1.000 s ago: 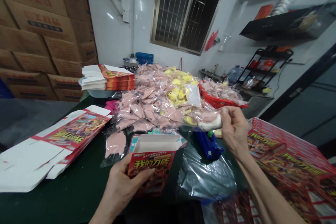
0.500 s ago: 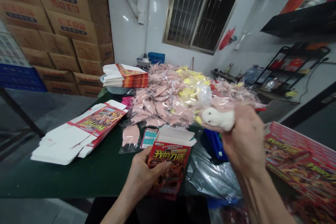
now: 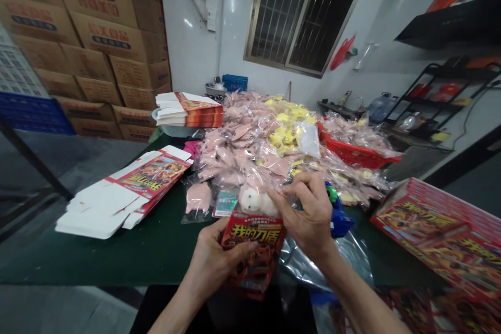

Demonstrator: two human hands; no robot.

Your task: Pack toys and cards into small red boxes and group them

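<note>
My left hand point(image 3: 213, 263) is closed around a small red printed box point(image 3: 253, 250), held upright with its top open. My right hand point(image 3: 307, 214) pinches a white plush toy in a clear bag point(image 3: 256, 201) and has it at the box's open mouth, partly inside. Just behind lies a large heap of bagged pink and yellow toys point(image 3: 266, 141) on the dark green table point(image 3: 117, 255).
Flat unfolded box blanks point(image 3: 125, 190) lie at the left, another stack point(image 3: 190, 109) sits farther back. A red basket point(image 3: 354, 154) of bagged toys and a blue tool point(image 3: 338, 216) are right of my hands. Filled red boxes point(image 3: 442, 232) stand at the right. Cardboard cartons point(image 3: 86, 36) line the left wall.
My right hand brought the white toy down and left from the air to the mouth of the box. My left hand kept the box in place.
</note>
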